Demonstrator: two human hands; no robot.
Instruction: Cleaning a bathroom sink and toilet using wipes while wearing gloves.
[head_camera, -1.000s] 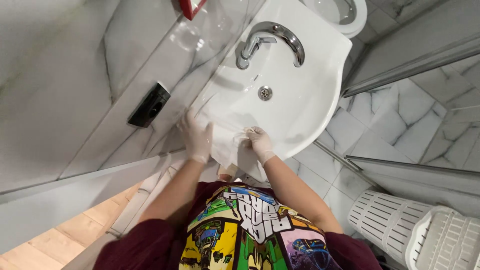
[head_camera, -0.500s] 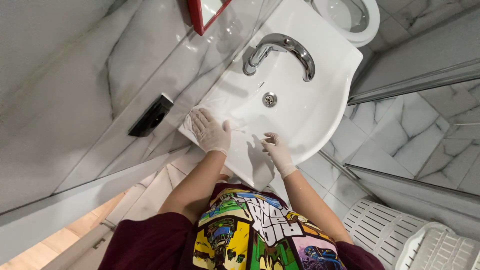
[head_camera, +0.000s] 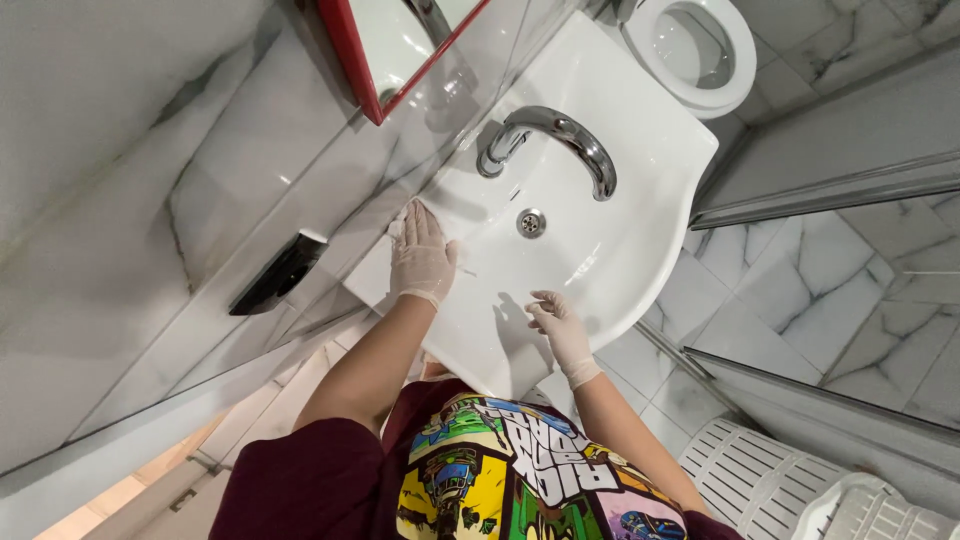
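Observation:
Both my hands wear thin white gloves. My left hand (head_camera: 422, 256) lies flat on the left rim of the white washbasin (head_camera: 640, 190), palm down, fingers together. A bit of white cloth (head_camera: 397, 228) peeks out beside its fingertips, pressed against the rim near the wall. My right hand (head_camera: 560, 328) hovers over the basin's front edge with its fingers loosely apart and nothing in it. The chrome tap (head_camera: 560, 140) arches over the drain (head_camera: 530, 222) in the bowl, beyond both hands.
A red-framed mirror (head_camera: 400, 45) hangs on the marble wall to the left, with a black wall fitting (head_camera: 275, 275) below it. A white toilet (head_camera: 695, 50) stands beyond the basin. A glass shower screen (head_camera: 830, 190) and white slatted baskets (head_camera: 790, 490) are on the right.
My left hand slid from the basin's front edge up along the left rim toward the wall. My right hand came off the edge and opened. The view tilted up, showing the mirror.

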